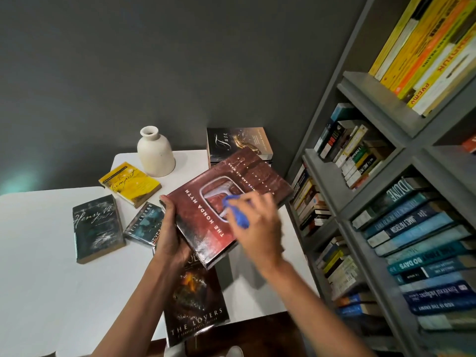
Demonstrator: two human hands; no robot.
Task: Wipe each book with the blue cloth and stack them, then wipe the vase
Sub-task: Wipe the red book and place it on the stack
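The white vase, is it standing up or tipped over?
Upright. The white ceramic vase rests on its wide base on the white table, its round mouth pointing up.

The big book (203,222) is mottled rust-red with white lettering, and the cloth (241,219) on it is bright blue. The far vase (155,153) is plain cream (faintly speckled). Left lie a yellow paperback (130,184) and a teal paperback (96,228), on a white table (38,240). At the right are grey shelves (373,104).

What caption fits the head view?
Left hand holds a red book; right hand wipes its cover with the blue cloth.
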